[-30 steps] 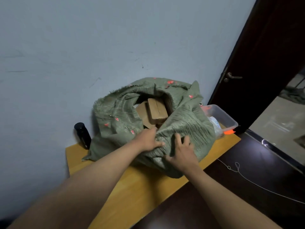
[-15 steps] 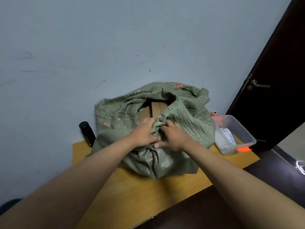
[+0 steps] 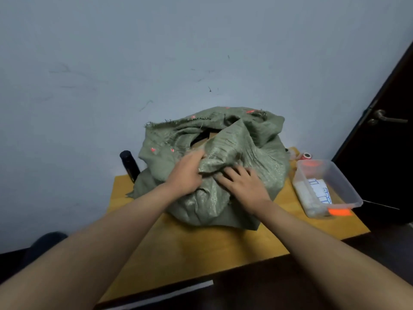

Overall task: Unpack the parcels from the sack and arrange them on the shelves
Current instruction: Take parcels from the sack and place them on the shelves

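A green woven sack (image 3: 263,153) with small red marks sits on a yellow wooden table (image 3: 201,249) against the wall. Its mouth is partly folded over, and only a sliver of a brown cardboard parcel (image 3: 202,141) shows through the gap. My left hand (image 3: 186,173) grips a fold of the sack's front rim. My right hand (image 3: 242,185) lies on the sack's front with fingers spread, touching the fabric just below that fold.
A black bottle (image 3: 129,165) stands left of the sack by the wall. A clear plastic tub (image 3: 342,186) with papers and an orange tag sits at the table's right end, a red tape roll (image 3: 306,155) behind it. A dark door (image 3: 388,135) is at right.
The sack's front fold has been drawn up over the mouth, hiding most of the parcel. My right hand slid down and opened flat on the fabric. The view shifted left.
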